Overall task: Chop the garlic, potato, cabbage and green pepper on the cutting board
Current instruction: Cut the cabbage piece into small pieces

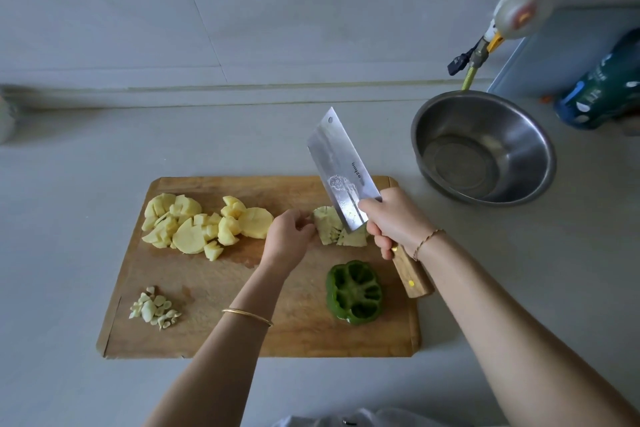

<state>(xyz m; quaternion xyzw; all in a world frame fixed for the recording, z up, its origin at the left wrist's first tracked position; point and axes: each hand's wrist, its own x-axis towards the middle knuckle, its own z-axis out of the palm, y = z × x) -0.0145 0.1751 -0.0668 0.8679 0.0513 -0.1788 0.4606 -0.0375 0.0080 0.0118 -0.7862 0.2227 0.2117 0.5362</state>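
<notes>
Right hand [394,218] is wrapped tight around the cleaver [341,170] handle, blade tilted with its heel down on the cabbage [327,227] at the back right of the cutting board [214,288]. Left hand [289,236] has its fingers curled, tips holding the cabbage's left edge. Potato chunks [194,222] sit back left, chopped garlic [154,307] front left, green pepper [354,291] front right, uncut. The steel bowl [530,135] to the right shows just bare metal inside.

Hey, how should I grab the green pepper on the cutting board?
Probably from above, pinching the green pepper across its outer walls: it lies cut side up on the cutting board, hollow showing, sides free.
</notes>
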